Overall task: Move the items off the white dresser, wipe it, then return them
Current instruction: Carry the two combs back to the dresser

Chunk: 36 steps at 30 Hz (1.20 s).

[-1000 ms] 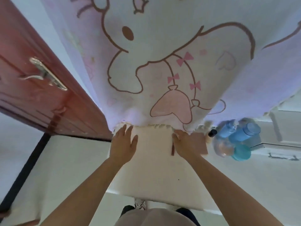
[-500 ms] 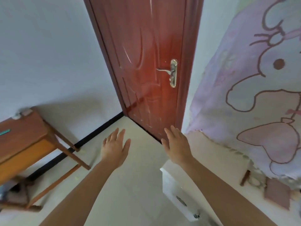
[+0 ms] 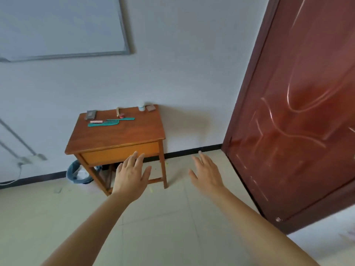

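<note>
No text, label, brand or number can be read in this view. The flat grey rectangular case (image 3: 90, 114) and the small white jar with a teal band (image 3: 141, 108), both on the brown wooden side table (image 3: 119, 135), are too small and blurred for any lettering to be made out.
</note>
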Tool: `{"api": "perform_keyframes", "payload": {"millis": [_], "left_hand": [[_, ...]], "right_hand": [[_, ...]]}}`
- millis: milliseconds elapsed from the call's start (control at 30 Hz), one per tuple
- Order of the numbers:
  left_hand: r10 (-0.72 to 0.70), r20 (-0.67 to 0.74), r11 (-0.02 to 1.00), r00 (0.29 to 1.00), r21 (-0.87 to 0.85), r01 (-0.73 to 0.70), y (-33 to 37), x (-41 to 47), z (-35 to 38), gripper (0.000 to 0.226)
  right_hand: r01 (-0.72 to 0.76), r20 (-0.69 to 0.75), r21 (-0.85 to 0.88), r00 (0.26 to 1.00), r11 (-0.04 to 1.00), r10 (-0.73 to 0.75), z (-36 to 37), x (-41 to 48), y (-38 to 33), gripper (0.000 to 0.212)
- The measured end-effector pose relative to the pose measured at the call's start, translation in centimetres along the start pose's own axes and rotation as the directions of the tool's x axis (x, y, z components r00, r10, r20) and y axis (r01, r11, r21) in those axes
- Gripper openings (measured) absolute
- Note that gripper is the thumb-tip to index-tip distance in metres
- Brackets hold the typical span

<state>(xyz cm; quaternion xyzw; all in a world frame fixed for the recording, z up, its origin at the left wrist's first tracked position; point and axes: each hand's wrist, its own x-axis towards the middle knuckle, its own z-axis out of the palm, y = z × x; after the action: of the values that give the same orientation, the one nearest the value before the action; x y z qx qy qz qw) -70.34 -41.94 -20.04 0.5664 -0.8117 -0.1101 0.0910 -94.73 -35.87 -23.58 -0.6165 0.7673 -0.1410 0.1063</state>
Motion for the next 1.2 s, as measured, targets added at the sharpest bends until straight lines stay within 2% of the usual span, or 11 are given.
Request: {"api": "perform_keyframes", "payload": {"millis": [200, 367, 533, 667, 867, 1033, 1200], "left_hand": [[-0.176, 0.005, 0.984, 0.984, 0.004, 0.176, -9.4, 5.1, 0.2, 0.058], [-0.291, 0.018, 0.957, 0.957, 0.007, 0.291, -14.8, 14.5, 0.8, 0.059], [-0.371, 0.114, 0.927, 0.922, 0.101, 0.361, -18.6, 25.0, -0.6, 0.067], [-0.417, 0.104, 0.906, 0.903, 0.125, 0.404, -22.0, 31.9, -2.8, 0.07], [-0.378, 0.133, 0.922, 0.916, 0.139, 0.361, -27.8, 38.5, -2.5, 0.069], [-0.3, 0.307, 0.953, 0.903, 0.136, 0.27, -33.8, 44.0, 0.4, 0.066], [-0.139, 0.491, 0.986, 0.86, 0.149, 0.074, -39.1, 49.1, 3.4, 0.065]], "right_hand": [[0.144, 0.112, 0.017, 0.983, 0.989, -0.145, 5.6, 10.4, -6.9, 0.06], [0.217, 0.16, 0.044, 0.962, 0.975, -0.221, 9.5, 22.2, -10.3, 0.062], [0.234, 0.229, 0.063, 0.943, 0.97, -0.242, 10.0, 34.5, -13.3, 0.065], [0.261, 0.249, 0.045, 0.932, 0.964, -0.264, 9.8, 43.1, -16.2, 0.065], [0.287, 0.303, 0.028, 0.91, 0.957, -0.282, 12.8, 51.3, -21.0, 0.064], [0.21, 0.395, 0.015, 0.897, 0.978, -0.199, 17.7, 55.3, -23.9, 0.064], [0.093, 0.463, -0.023, 0.884, 0.995, -0.072, 21.8, 58.0, -25.9, 0.06]]}}
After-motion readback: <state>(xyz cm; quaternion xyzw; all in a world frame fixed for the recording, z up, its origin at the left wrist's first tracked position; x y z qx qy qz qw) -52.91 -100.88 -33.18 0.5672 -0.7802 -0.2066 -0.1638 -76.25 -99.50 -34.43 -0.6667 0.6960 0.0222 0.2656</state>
